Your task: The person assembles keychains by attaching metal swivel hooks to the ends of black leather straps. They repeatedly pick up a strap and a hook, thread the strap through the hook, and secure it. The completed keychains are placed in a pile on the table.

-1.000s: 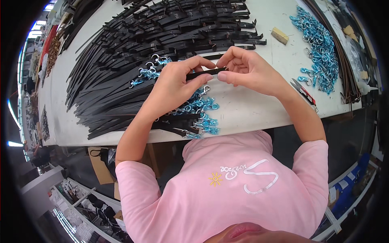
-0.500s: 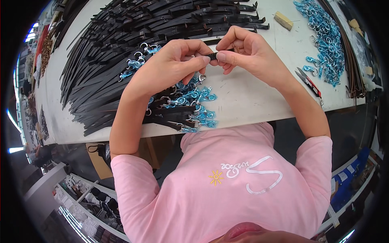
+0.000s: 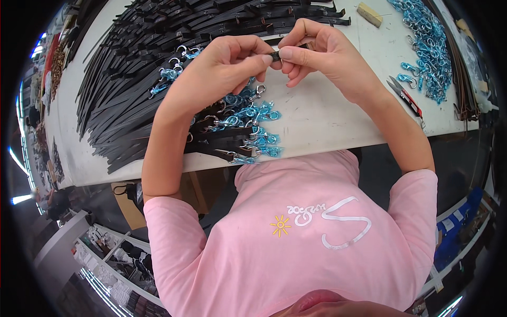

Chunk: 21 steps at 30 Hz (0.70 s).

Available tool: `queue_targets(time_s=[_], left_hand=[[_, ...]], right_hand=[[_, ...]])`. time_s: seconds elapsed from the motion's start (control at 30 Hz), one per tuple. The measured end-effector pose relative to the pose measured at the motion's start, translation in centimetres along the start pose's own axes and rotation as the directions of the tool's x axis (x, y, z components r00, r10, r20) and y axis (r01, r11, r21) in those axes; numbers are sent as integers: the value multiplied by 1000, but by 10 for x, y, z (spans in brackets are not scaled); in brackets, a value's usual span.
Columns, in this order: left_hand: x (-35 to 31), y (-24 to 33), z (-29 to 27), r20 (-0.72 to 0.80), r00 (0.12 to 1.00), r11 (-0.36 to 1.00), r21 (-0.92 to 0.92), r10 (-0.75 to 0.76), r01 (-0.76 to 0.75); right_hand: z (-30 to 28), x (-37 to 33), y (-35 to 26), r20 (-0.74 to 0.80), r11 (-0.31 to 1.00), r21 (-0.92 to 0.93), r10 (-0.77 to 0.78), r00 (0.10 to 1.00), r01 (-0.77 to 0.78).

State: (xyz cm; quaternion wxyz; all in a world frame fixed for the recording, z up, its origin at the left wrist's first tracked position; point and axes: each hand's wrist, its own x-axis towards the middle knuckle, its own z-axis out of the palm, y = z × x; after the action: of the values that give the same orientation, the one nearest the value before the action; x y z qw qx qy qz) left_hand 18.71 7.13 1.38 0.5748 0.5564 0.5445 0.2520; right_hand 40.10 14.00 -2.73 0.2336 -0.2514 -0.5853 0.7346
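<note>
Black flat strap, pinched, blue-wrapped metal clasps

Toward four o'clock, white script lettering stands upside down on the pink shirt, a yellow sun emblem at its nine o'clock. Between three and four, a pale patch on blue material may be a label, too small to read.

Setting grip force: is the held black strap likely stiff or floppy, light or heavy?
Probably bendy, not rigid: similar-looking piled straps bow along their length. Likely light for its size: the black strap is thin, pinched in the fingers of both hands. Unlikely to roll: its visible part looks flat.
</note>
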Motion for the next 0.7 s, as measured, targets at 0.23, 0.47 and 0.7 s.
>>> queue_targets(time_s=[0.23,0.47,0.7], left_hand=[[2,-7,4,-32,997,996,-45,74,-76],[2,-7,10,-91,990,994,23,110,-108],[9,-19,14,-159,964,977,17,211,-211]], right_hand=[[0,1,0,16,998,-37,-45,999,46],[-1,2,2,46,999,-20,-50,998,51],[0,1,1,60,995,-35,-88,994,90]])
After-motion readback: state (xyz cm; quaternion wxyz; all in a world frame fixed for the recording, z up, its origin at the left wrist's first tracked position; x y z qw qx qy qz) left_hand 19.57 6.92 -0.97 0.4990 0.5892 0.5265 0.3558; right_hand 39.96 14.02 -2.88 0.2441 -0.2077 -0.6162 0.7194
